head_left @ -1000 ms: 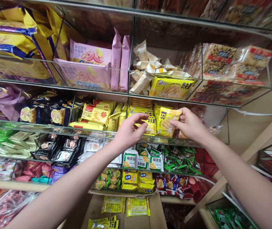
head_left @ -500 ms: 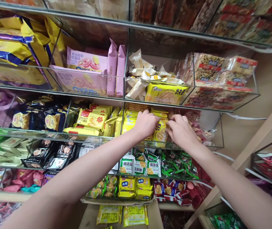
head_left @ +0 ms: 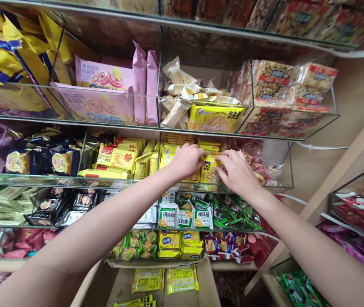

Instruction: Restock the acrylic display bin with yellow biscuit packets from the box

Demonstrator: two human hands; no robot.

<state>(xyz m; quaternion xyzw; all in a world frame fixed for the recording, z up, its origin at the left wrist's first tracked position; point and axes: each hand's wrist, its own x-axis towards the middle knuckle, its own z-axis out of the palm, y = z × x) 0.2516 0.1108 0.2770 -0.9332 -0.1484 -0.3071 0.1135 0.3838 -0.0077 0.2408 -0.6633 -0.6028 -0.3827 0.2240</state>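
Both hands reach into a clear bin on the middle shelf, around a yellow packet of waffle biscuits (head_left: 209, 171) that stands upright near the front panel. My left hand (head_left: 189, 161) is closed, its curled fingers at the packet's upper left edge; the fingertips are partly hidden. From the other side, my right hand (head_left: 239, 174) pinches the packet's right edge between thumb and fingers. More yellow waffle packets (head_left: 166, 158) fill the bin to the left of and behind my left hand.
A clear front panel (head_left: 182, 187) runs below my wrists. Yellow roll packets (head_left: 118, 157) lie in the bin to the left, wrapped snacks (head_left: 261, 164) to the right. Another shelf edge (head_left: 201, 133) passes close above my hands. Below stands an open cardboard box (head_left: 206, 283) with yellow packets.
The view has shifted slightly, so the shelves sit further left and higher. Both hands stay at the same waffle packet, with the right fingers a little further over its edge. More of the cardboard box shows.
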